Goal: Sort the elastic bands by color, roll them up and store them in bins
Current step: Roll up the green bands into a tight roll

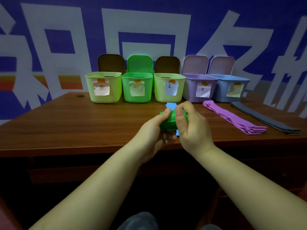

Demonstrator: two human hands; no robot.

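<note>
- Both hands hold the green band roll above the bench: left hand grips it from below, right hand pinches its top.
- Slack fingers could let the coil spring open.
- The green bin stands between two yellow-green bins, so a misdrop seems possible.
- Blue bands lie underneath.

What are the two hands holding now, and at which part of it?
Both hands grip a rolled green elastic band: the left hand at its left end, the right hand at its right end.
</note>
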